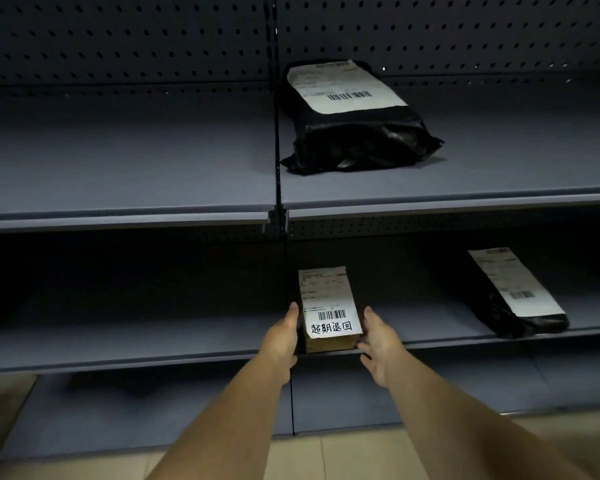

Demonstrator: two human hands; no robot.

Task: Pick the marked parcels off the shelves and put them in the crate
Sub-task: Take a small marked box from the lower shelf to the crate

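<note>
A small brown cardboard parcel lies at the front edge of the middle shelf. Its white label carries a barcode and black handwritten characters. My left hand is against the parcel's left side with the fingers stretched forward. My right hand is at its right side, thumb near the front corner and fingers below the shelf edge. Both hands flank the box, which rests on the shelf. No crate is in view.
A black plastic mailer with a white label lies on the upper shelf. Another black mailer with a label lies at the right of the middle shelf. A bottom shelf and tan floor tiles are below.
</note>
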